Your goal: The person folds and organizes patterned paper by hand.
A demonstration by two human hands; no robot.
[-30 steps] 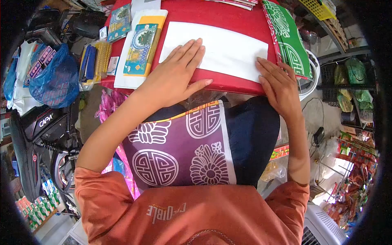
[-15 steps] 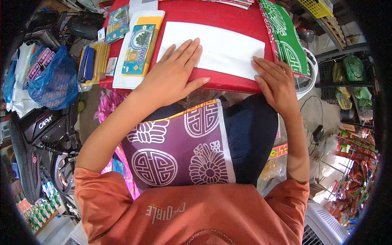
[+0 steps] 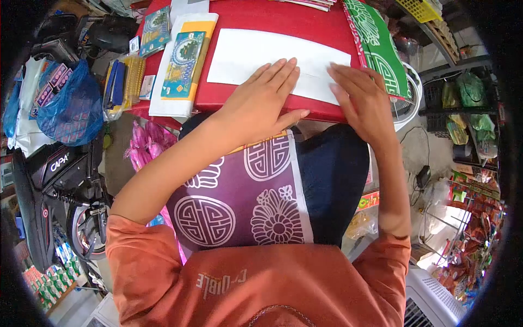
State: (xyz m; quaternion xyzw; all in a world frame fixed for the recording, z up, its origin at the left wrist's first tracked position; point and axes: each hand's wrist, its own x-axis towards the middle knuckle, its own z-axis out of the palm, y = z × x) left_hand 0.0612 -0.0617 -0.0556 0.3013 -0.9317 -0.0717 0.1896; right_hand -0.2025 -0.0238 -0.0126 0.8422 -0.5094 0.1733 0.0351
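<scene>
On the red table [image 3: 218, 97] lies a long white folded paper sheet [image 3: 239, 52], a crease running along it. My left hand [image 3: 267, 92] rests flat on the sheet's near edge at the middle, fingers stretched out and thumb apart. At the sheet's right end is my right hand [image 3: 362, 101], fingers extended and slightly blurred, at or just above the paper; contact is hard to judge. Neither hand grips anything. Left of the sheet, a bundle of blue-green printed notes [image 3: 182, 65] sits on yellow and white paper [image 3: 171, 109].
Green patterned sheets [image 3: 381, 54] lie at the table's right edge. More printed notes [image 3: 156, 30] are at the back left, near a blue stapler [image 3: 115, 84]. A purple patterned sheet [image 3: 234, 212] covers my lap. A blue plastic bag [image 3: 71, 109] hangs left.
My left hand has slid right along the white paper, from its left part to its middle. My right hand has shifted slightly left and its fingers have lifted a little.
</scene>
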